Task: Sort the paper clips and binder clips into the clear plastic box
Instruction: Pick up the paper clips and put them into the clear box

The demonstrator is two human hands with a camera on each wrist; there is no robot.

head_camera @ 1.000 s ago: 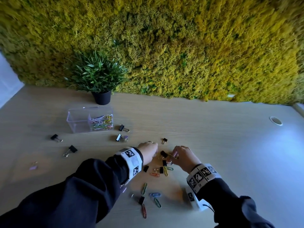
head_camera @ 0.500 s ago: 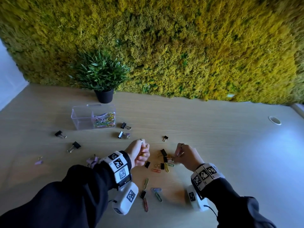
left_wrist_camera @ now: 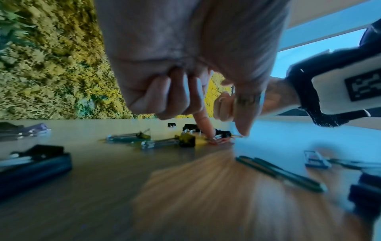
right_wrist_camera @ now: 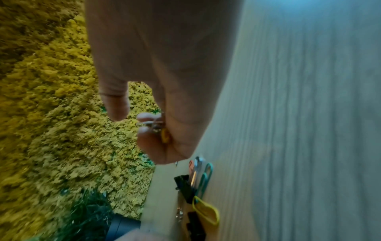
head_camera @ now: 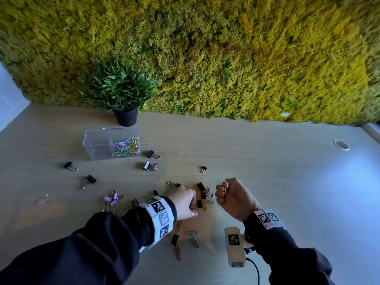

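Observation:
The clear plastic box point(head_camera: 96, 144) stands at the back left, with coloured paper clips point(head_camera: 126, 149) in its right compartment. A loose pile of paper clips and black binder clips point(head_camera: 202, 195) lies between my hands. My left hand point(head_camera: 192, 202) point(left_wrist_camera: 226, 137) is down on the pile, with index finger point(left_wrist_camera: 203, 125) and thumb point(left_wrist_camera: 241, 127) pinching an orange paper clip point(left_wrist_camera: 221, 141) flat on the table; its other fingers are curled. My right hand point(head_camera: 226, 192) point(right_wrist_camera: 152, 127) is lifted just right of the pile, gripping several paper clips point(right_wrist_camera: 164, 133); one green clip point(head_camera: 221, 183) sticks out.
Black binder clips point(head_camera: 153, 154) point(head_camera: 70, 166) point(head_camera: 88, 180) and purple ones point(head_camera: 111, 199) point(head_camera: 43, 199) are scattered left of the pile. More paper clips point(head_camera: 193, 239) lie near my left wrist. A potted plant point(head_camera: 125, 118) stands behind the box, against a moss wall.
My left hand, lifted as a fist half a second ago, has come back down onto the pile. My right hand has risen off the pile with clips in its fingers.

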